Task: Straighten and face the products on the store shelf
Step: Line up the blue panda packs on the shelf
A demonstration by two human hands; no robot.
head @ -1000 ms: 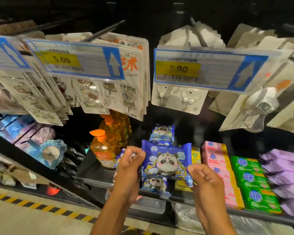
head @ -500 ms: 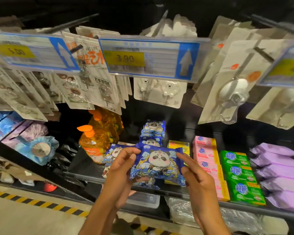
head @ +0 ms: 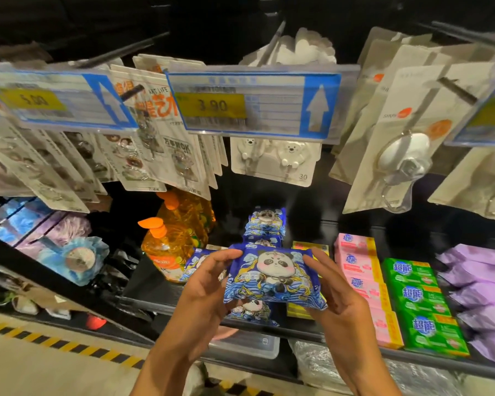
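Observation:
A blue pack with a panda picture [head: 273, 277] is held face-up between both hands just above the front of the black shelf [head: 155, 292]. My left hand [head: 205, 294] grips its left edge, and my right hand [head: 336, 298] grips its right edge. Under it lies another panda pack [head: 252, 311] at the shelf front. A further panda pack [head: 196, 262] lies to the left, partly hidden by my left hand. Behind, more panda packs [head: 266, 224] are stacked toward the back of the shelf.
Orange pump bottles [head: 169, 244] stand left of the packs. Pink soap boxes [head: 360, 277], green boxes [head: 420, 304] and purple packs [head: 480, 284] fill the shelf to the right. Carded hooks [head: 273, 161] and price tags [head: 252, 105] hang overhead. Bath puffs [head: 75, 258] sit at left.
The held panda pack has dropped slightly lower toward the shelf front, still between both hands. The view has shifted right and nearer to the shelf.

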